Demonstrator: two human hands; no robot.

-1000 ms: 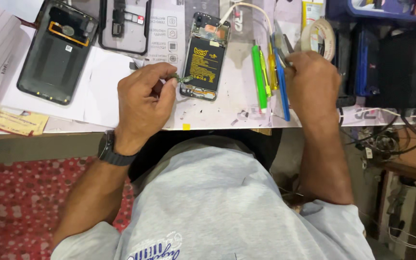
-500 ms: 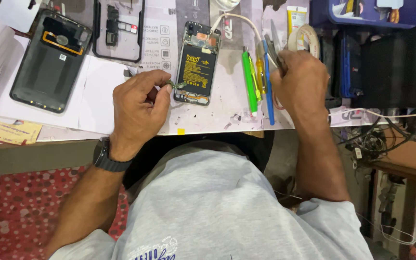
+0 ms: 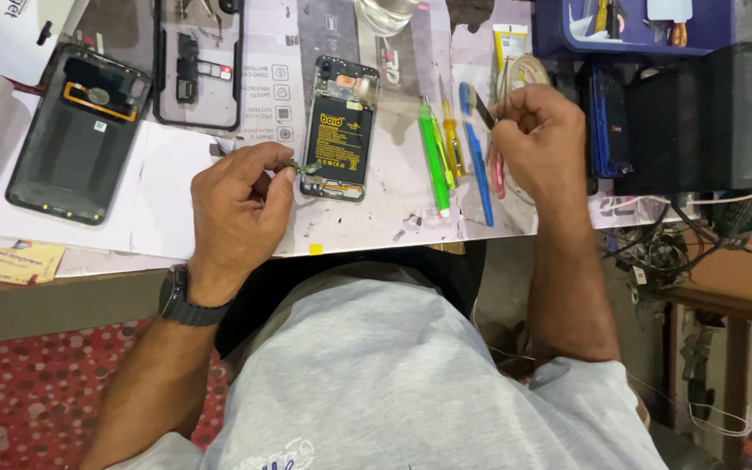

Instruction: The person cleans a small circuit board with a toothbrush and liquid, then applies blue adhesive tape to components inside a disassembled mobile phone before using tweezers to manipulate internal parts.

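Note:
An opened phone (image 3: 339,129) with its black battery showing lies on the white work mat (image 3: 376,213). My left hand (image 3: 237,209) pinches a small greenish part (image 3: 303,167) at the phone's lower left corner. A dark watch sits on that wrist. My right hand (image 3: 540,139) is closed around thin metal tweezers (image 3: 483,108), raised above a row of tools to the phone's right.
A green screwdriver (image 3: 433,157), a yellow one (image 3: 451,139) and a blue pry tool (image 3: 475,165) lie side by side. A dark back cover (image 3: 76,139) and a phone frame (image 3: 198,61) rest at left. A black box (image 3: 707,117) and cables crowd the right.
The view has shifted, so everything sits lower in the picture. My right hand has lifted slightly with the tweezers. My left hand still holds the small part.

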